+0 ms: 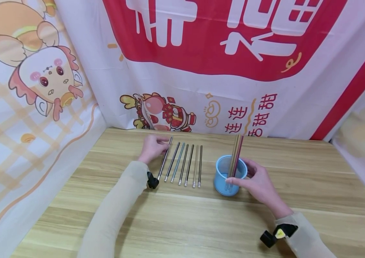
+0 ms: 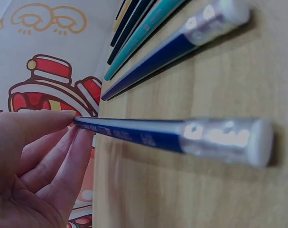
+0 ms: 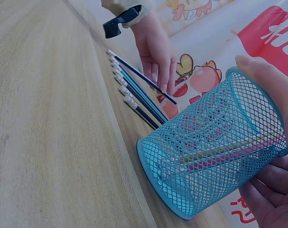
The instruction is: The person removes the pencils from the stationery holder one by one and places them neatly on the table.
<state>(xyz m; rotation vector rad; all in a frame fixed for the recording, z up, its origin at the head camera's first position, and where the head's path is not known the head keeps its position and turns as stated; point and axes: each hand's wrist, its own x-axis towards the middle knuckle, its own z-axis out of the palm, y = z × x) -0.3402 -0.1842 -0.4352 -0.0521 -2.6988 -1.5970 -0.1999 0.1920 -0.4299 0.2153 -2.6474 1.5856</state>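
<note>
While left fingers (image 2: 70, 164) pinch a pencil (image 2: 139, 133), right fingers (image 3: 257, 202) grip a mesh cup (image 3: 200, 126), upright

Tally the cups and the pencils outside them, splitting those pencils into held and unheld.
Cup: 1
Held pencil, in the left hand: 1
Unheld pencils, on the table: 6
Total: 8

A left hand (image 2: 39, 190) pinches a dark blue pencil (image 2: 139, 133) near its far end; its silver ferrule (image 2: 215, 135) and white eraser (image 2: 261, 142) point nearward. Rightward, a second blue pencil (image 2: 165, 59), then a teal pencil (image 2: 144, 34), lie on the wooden table (image 2: 205, 199). Printed cloth (image 2: 87, 47) hangs beyond.
</note>
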